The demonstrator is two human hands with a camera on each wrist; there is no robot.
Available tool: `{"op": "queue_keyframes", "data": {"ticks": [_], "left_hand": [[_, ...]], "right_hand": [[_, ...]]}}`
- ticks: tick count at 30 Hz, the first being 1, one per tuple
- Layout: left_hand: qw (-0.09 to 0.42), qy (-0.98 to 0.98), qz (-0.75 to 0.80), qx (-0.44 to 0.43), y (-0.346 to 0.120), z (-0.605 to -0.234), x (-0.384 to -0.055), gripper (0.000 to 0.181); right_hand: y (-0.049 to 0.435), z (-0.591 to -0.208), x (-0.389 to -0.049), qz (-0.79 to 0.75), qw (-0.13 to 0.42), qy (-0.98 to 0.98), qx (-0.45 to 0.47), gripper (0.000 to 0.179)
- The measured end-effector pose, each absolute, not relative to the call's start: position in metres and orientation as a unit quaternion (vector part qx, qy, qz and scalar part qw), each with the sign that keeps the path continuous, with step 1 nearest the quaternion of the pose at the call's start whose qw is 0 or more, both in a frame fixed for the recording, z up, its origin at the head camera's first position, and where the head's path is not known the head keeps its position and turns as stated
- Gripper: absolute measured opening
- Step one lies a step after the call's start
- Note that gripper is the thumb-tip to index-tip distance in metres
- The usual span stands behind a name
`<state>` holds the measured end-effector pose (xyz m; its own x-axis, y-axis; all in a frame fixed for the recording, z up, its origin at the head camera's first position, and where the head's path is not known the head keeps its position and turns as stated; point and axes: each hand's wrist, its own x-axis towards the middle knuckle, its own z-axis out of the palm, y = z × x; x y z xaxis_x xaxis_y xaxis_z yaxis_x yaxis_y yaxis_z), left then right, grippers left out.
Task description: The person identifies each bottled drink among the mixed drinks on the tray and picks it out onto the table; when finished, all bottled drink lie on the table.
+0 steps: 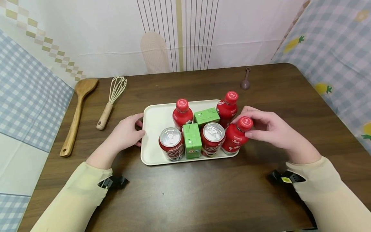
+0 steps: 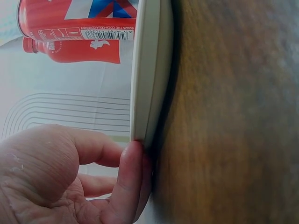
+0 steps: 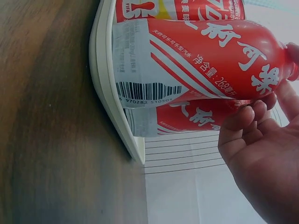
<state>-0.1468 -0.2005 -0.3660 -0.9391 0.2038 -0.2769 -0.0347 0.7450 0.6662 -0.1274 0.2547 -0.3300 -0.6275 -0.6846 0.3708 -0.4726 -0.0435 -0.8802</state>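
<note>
My right hand [image 1: 268, 127] holds a red cola bottle [image 1: 234, 139] near its neck, thumb and fingers on either side. In the right wrist view that bottle [image 3: 187, 65] stands upright at the end of the cream tray [image 1: 151, 135]. At the tray's other end, my left hand [image 1: 126, 132] grips the rim, fingertips right at the edge in the left wrist view. Two more red bottles, one left [image 1: 183, 118] and one right [image 1: 226, 111], stand at the back. Two red soda cans, left [image 1: 171, 149] and right [image 1: 212, 146], and two green drink cartons, front [image 1: 192, 141] and back [image 1: 206, 116], fill the space between.
On the brown wooden table [image 1: 174, 196], a wooden spatula [image 1: 76, 119] and a whisk [image 1: 111, 103] lie at the left. A small dark scoop [image 1: 245, 83] lies behind the tray at the right. White patterned cloth [image 1: 110, 35] hangs along the back.
</note>
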Motion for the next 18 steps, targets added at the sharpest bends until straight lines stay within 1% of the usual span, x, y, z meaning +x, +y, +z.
{"op": "queue_keyframes", "data": {"ticks": [18], "left_hand": [[0.175,0.912,0.368,0.042,-0.2012,-0.3658,-0.1459,0.069]], "right_hand": [[0.2581,-0.3341,-0.1258,-0.590,0.103,0.707,-0.378,0.047]]}}
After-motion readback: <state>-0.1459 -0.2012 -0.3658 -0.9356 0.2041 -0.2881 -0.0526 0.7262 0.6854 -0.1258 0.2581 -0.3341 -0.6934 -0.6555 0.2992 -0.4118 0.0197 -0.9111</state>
